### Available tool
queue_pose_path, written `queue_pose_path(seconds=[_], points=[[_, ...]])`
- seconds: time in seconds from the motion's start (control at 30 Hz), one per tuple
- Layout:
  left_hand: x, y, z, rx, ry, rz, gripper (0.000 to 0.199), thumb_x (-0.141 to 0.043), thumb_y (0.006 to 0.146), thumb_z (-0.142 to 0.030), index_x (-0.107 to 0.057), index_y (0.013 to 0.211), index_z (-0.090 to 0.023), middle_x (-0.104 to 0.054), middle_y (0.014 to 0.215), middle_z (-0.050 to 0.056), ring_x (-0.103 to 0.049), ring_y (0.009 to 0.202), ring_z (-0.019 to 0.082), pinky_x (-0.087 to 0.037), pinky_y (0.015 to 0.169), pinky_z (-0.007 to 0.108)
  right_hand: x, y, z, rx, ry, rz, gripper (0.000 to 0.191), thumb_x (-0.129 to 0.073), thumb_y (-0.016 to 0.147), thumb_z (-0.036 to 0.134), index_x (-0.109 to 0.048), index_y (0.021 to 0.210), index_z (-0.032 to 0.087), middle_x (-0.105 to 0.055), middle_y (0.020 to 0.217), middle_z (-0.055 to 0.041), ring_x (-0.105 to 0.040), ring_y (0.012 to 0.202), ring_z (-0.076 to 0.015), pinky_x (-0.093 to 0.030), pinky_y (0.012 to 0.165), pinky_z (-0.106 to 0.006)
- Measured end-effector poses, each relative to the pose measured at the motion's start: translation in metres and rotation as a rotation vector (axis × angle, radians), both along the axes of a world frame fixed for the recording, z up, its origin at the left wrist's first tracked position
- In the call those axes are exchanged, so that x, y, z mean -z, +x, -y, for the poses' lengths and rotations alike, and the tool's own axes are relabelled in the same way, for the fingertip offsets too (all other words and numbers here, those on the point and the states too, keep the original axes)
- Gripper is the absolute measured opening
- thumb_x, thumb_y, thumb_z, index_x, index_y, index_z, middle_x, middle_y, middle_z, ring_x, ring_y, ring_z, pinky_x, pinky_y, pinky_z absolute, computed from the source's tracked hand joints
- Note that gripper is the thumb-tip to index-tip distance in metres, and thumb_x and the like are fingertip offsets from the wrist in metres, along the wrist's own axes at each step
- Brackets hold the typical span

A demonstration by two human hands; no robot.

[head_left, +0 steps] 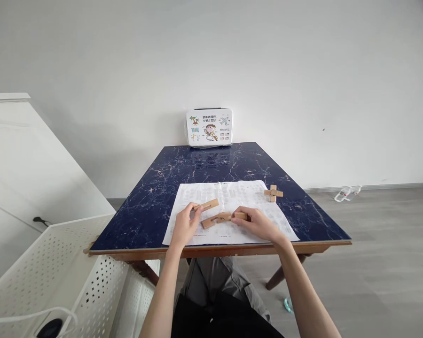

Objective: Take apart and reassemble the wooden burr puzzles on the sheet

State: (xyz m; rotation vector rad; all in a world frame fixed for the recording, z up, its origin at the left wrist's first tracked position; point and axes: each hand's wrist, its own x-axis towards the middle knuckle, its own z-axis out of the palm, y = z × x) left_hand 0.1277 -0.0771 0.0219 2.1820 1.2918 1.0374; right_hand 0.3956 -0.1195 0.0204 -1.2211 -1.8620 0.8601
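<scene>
My left hand [186,223] pinches one end of a slotted wooden puzzle piece [210,203], which points up to the right over the paper. A similar wooden piece with a slot [208,222] lies just below it on the printed sheet [193,238]. Its right end meets a notched wooden piece [223,216]. My right hand [254,222] is closed on another wooden piece [241,215], partly hidden by the fingers, close to the notched one. An assembled wooden cross [273,193] rests at the sheet's upper right edge.
The dark blue marbled table [141,206] has a white cartoon case [210,127] upright at its far edge against the wall. White perforated baskets [49,263] stand at the left. On the floor at the right lies a clear plastic item [346,193].
</scene>
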Motion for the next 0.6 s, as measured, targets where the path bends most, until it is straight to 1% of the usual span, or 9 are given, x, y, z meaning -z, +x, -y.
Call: queue_pose_path(seconds=[0.07, 0.13, 0.17, 0.27, 0.33, 0.4, 0.43, 0.53, 0.6], points=[[-0.006, 0.007, 0.006, -0.012, -0.030, 0.093, 0.037, -0.043, 0.107, -0.051, -0.066, 0.101, -0.023, -0.078, 0.096, 0.005, -0.075, 0.093, 0.025, -0.057, 0.085, 0.035, -0.010, -0.007, 0.004, 0.046, -0.043, -0.146, 0.037, -0.054, 0.101, 0.055, -0.061, 0.087, 0.022, -0.062, 0.068, 0.0013, -0.048, 0.057, -0.0143, -0.037, 0.057, -0.028], [-0.012, 0.020, 0.015, -0.003, -0.094, 0.270, 0.036, -0.049, 0.105, -0.053, -0.067, 0.104, -0.022, -0.080, 0.097, 0.007, -0.076, 0.096, 0.026, -0.057, 0.091, 0.037, -0.019, -0.021, 0.010, 0.106, -0.068, -0.321, 0.042, -0.050, 0.102, 0.058, -0.055, 0.082, 0.022, -0.056, 0.064, 0.0025, -0.041, 0.053, -0.0122, -0.033, 0.053, -0.027], [-0.015, 0.027, 0.020, -0.013, -0.125, 0.366, 0.037, -0.052, 0.104, -0.054, -0.067, 0.106, -0.021, -0.080, 0.098, 0.008, -0.077, 0.095, 0.026, -0.058, 0.090, 0.037, -0.022, -0.030, 0.013, 0.124, -0.074, -0.399, 0.044, -0.050, 0.102, 0.060, -0.054, 0.081, 0.022, -0.052, 0.064, 0.0030, -0.039, 0.052, -0.0115, -0.031, 0.051, -0.026], [-0.023, 0.050, 0.040, -0.062, -0.191, 0.628, 0.042, -0.055, 0.102, -0.056, -0.066, 0.115, -0.018, -0.079, 0.107, 0.012, -0.079, 0.090, 0.025, -0.061, 0.084, 0.037, -0.029, -0.059, 0.025, 0.235, -0.061, -0.678, 0.043, -0.051, 0.100, 0.064, -0.055, 0.092, 0.022, -0.045, 0.065, 0.0048, -0.033, 0.049, -0.0103, -0.027, 0.046, -0.025], [-0.027, 0.061, 0.053, -0.063, -0.211, 0.717, 0.044, -0.057, 0.101, -0.056, -0.064, 0.121, -0.018, -0.078, 0.115, 0.013, -0.080, 0.089, 0.025, -0.063, 0.083, 0.037, -0.029, -0.075, 0.035, 0.264, -0.058, -0.788, 0.041, -0.050, 0.101, 0.063, -0.056, 0.095, 0.023, -0.041, 0.065, 0.0058, -0.029, 0.049, -0.0102, -0.026, 0.045, -0.025], [-0.028, 0.066, 0.066, -0.068, -0.214, 0.724, 0.040, -0.059, 0.100, -0.054, -0.063, 0.117, -0.019, -0.077, 0.118, 0.013, -0.080, 0.093, 0.026, -0.063, 0.086, 0.038, -0.028, -0.086, 0.046, 0.245, -0.077, -0.794, 0.040, -0.051, 0.102, 0.061, -0.056, 0.092, 0.023, -0.039, 0.067, 0.0053, -0.031, 0.051, -0.0109, -0.027, 0.047, -0.025], [-0.028, 0.066, 0.071, -0.072, -0.216, 0.718, 0.038, -0.059, 0.101, -0.054, -0.062, 0.117, -0.019, -0.078, 0.116, 0.012, -0.080, 0.094, 0.027, -0.063, 0.087, 0.038, -0.027, -0.088, 0.051, 0.263, -0.068, -0.783, 0.040, -0.050, 0.102, 0.061, -0.056, 0.091, 0.023, -0.040, 0.067, 0.0050, -0.032, 0.052, -0.0114, -0.028, 0.047, -0.025], [-0.029, 0.063, 0.080, -0.081, -0.214, 0.699, 0.036, -0.058, 0.102, -0.053, -0.058, 0.118, -0.021, -0.079, 0.111, 0.011, -0.079, 0.098, 0.027, -0.063, 0.088, 0.038, -0.028, -0.090, 0.062, 0.317, -0.002, -0.675, 0.039, -0.047, 0.104, 0.059, -0.057, 0.092, 0.023, -0.044, 0.067, 0.0039, -0.037, 0.054, -0.0129, -0.031, 0.050, -0.027], [-0.030, 0.059, 0.083, -0.087, -0.197, 0.687, 0.036, -0.057, 0.103, -0.052, -0.058, 0.121, -0.021, -0.078, 0.113, 0.010, -0.079, 0.099, 0.027, -0.063, 0.088, 0.038, -0.031, -0.089, 0.066, 0.329, 0.038, -0.572, 0.038, -0.045, 0.106, 0.058, -0.058, 0.094, 0.023, -0.047, 0.066, 0.0030, -0.041, 0.055, -0.0139, -0.034, 0.052, -0.028]])
